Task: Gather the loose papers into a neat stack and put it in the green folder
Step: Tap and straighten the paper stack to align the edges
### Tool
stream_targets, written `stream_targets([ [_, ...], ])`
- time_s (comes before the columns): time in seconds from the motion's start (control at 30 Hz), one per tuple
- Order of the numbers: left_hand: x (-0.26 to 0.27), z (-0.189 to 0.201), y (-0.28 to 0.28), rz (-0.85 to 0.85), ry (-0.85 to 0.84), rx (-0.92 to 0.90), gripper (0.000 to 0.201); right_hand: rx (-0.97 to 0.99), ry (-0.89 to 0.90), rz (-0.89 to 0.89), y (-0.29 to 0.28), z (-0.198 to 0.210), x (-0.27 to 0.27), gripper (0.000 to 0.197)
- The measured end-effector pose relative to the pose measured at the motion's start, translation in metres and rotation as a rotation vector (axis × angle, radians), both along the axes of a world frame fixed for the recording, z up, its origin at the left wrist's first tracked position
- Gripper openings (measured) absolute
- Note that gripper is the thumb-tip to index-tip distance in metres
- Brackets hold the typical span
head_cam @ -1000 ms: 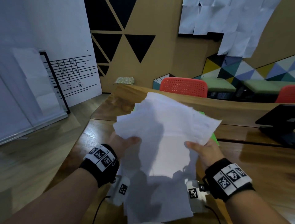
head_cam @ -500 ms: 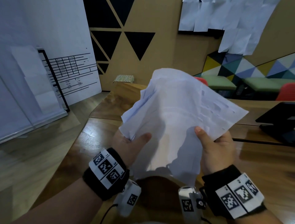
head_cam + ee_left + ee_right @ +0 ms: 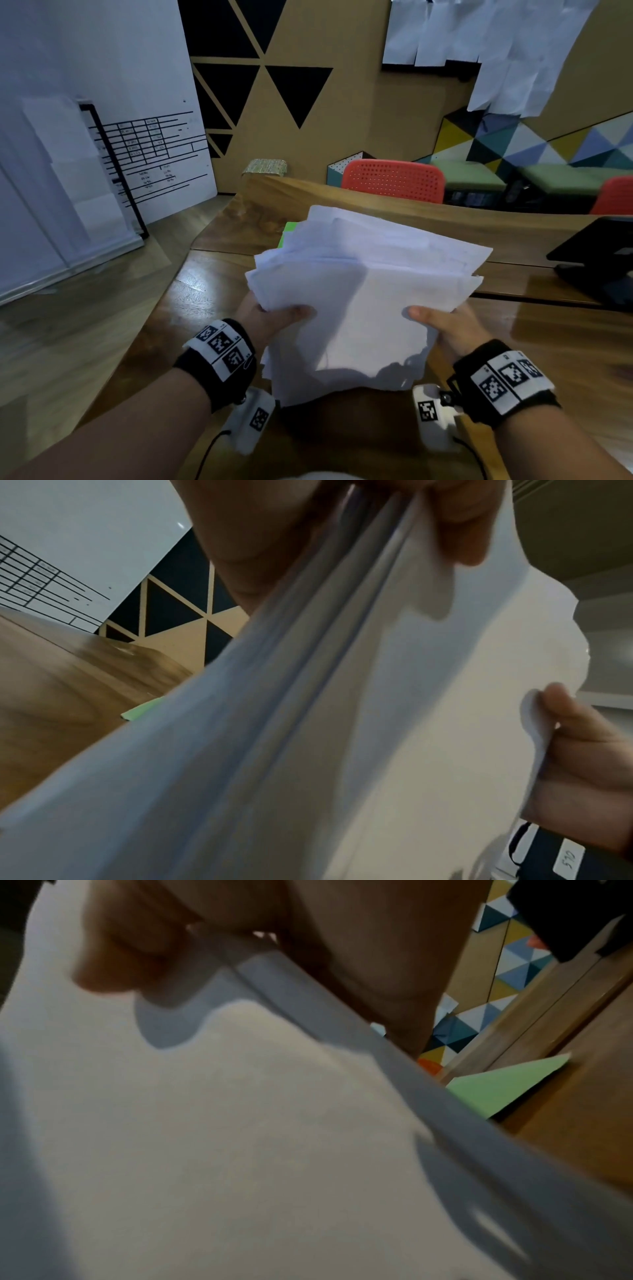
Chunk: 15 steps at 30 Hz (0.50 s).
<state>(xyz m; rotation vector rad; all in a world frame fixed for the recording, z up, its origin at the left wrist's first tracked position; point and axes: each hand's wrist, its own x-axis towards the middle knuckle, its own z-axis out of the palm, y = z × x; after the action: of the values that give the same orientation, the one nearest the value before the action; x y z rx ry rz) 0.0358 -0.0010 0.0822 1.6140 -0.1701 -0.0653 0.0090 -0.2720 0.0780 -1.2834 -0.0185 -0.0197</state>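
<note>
Gripping papers [image 3: 363, 291], both hands [image 3: 270, 318]

Wooden table [image 3: 212, 301], 2 red chairs [image 3: 394, 180] (perforated backs), black-triangle wall panel [image 3: 298, 89], whiteboard [image 3: 102, 85].

Dim indoor light, bluish and soft, falls from above. In the head view the wooden bench [image 3: 205, 291] shows a pale glare patch, and a broad grey shadow crosses the held papers [image 3: 359, 301]. Straight lines bow toward the edges from the wide lens, and the right edge is smeared. Both wrist views are murky, grainy and out of focus; a thumb casts a soft shadow on the paper in each.
</note>
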Motion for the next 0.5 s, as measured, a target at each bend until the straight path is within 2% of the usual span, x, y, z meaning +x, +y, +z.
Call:
stream_targets([
  [0.07, 0.004, 0.003, -0.004, 0.024, -0.008, 0.019, 0.052, 0.027, -0.008, -0.026, 0.004, 0.001, 0.005, 0.092],
  [0.17, 0.010, 0.008, 0.006, 0.048, 0.020, -0.027, 0.050, 0.077, -0.039, -0.029, -0.005, 0.004, 0.007, 0.085],
  [0.33, 0.008, 0.015, 0.010, -0.006, -0.036, 0.051, 0.065, 0.067, -0.062, 0.069, -0.002, 0.004, -0.001, 0.062],
  [0.4, 0.004, 0.020, -0.002, 0.013, -0.092, 0.142, 0.061, 0.027, -0.075, -0.014, 0.013, 0.008, -0.001, 0.053],
  [0.5, 0.002, 0.026, -0.014, 0.138, -0.144, 0.206, 0.041, -0.004, -0.092, -0.232, 0.027, 0.022, -0.003, 0.036],
])
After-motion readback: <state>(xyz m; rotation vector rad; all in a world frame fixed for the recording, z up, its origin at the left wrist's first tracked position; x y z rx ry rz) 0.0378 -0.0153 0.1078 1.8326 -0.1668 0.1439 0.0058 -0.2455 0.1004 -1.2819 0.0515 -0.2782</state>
